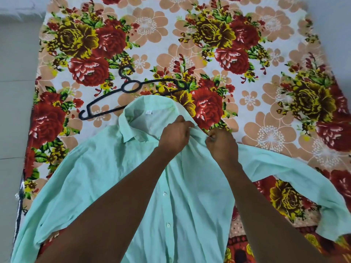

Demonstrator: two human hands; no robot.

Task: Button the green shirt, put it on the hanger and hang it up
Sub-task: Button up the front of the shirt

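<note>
Both bare forearms reached forward from the bottom of the view and converged toward the middle. The left hand (173,134) lay knuckles up, its fingers curled and pinching. The right hand (221,145) sat just beside it, fingertips pinched together, the two hands nearly touching.

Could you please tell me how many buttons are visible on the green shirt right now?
3. One button sits mid-placket below the forearms, another lower down, and a third at the bottom edge. Others may be hidden under the hands near the collar.
</note>
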